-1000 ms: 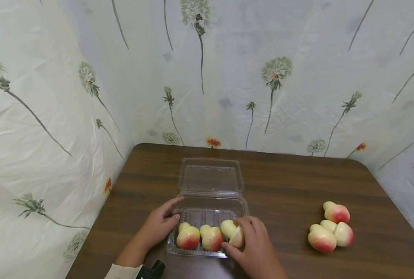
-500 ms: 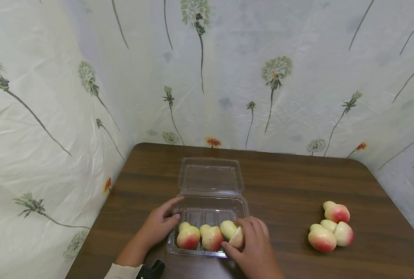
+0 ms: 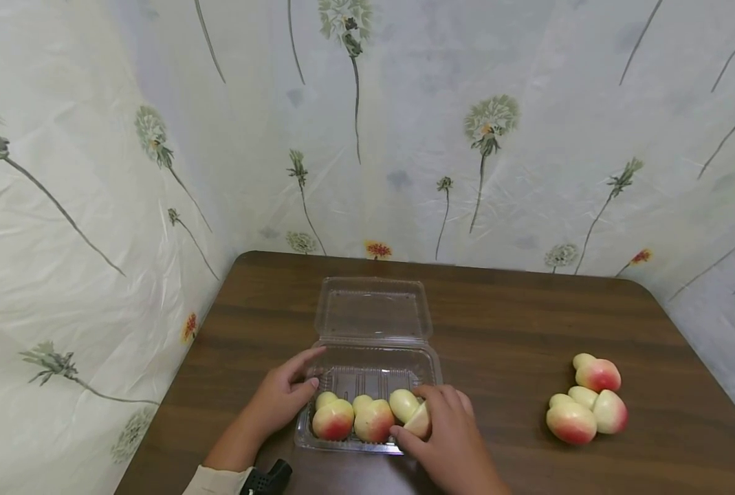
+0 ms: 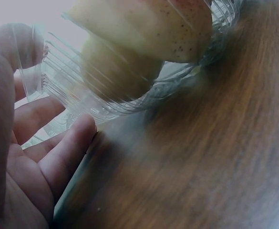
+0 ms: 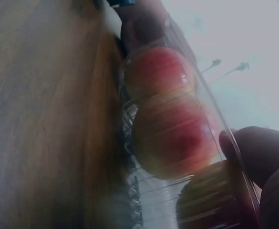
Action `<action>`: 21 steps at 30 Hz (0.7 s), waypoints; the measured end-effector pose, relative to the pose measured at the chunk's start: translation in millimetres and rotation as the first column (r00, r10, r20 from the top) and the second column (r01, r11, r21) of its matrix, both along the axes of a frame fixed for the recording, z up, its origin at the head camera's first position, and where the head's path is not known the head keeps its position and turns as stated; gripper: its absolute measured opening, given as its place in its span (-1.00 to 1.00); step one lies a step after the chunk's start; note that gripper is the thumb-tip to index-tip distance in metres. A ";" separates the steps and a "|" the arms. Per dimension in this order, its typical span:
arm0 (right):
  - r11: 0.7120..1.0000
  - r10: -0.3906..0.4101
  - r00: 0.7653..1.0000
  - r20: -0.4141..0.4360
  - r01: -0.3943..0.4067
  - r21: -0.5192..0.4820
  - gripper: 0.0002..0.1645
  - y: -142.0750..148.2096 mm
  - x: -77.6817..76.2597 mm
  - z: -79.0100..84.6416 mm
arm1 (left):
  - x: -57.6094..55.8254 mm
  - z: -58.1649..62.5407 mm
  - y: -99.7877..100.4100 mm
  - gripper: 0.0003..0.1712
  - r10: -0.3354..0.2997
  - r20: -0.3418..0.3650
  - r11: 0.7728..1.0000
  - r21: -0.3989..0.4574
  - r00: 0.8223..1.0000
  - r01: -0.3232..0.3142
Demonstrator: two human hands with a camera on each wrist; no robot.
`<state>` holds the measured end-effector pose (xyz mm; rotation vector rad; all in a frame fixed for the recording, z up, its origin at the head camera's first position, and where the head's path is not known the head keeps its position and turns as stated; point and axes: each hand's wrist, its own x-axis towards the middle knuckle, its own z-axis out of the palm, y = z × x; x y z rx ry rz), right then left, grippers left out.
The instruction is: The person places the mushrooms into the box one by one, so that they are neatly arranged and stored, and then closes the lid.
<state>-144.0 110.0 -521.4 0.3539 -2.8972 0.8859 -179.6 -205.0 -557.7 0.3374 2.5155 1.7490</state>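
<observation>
A clear plastic container (image 3: 367,380) is sitting on a wood-grained table (image 3: 497,330), its hinged lid (image 3: 373,313) lying back beyond it. Well to the container's right, three loose yellow-and-red fruits (image 3: 571,421) are lying bunched together. Beyond the container and the table's far edge, a flower-printed covering (image 3: 417,137) is hanging.

Inside the container, along its near side, the left fruit (image 3: 333,419) and the middle fruit (image 3: 375,421) are resting in a row with the rightmost fruit (image 3: 418,421), which the right hand (image 3: 450,436) is partly hiding, along with the container's near right corner. That hand is reaching in over the container's right side, its fingers and thumb curling round the rightmost fruit. The left hand (image 3: 280,395) is touching the container's left edge, thumb and forefinger spreading apart, the forefinger pointing towards the hinge.
</observation>
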 end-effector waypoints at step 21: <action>0.997 0.060 0.998 -0.019 -0.059 0.043 -0.29 4.7 -0.6 0.3 | 1.1 2.1 0.3 -0.36 -0.010 0.000 1.000 -0.002 1.000 0.010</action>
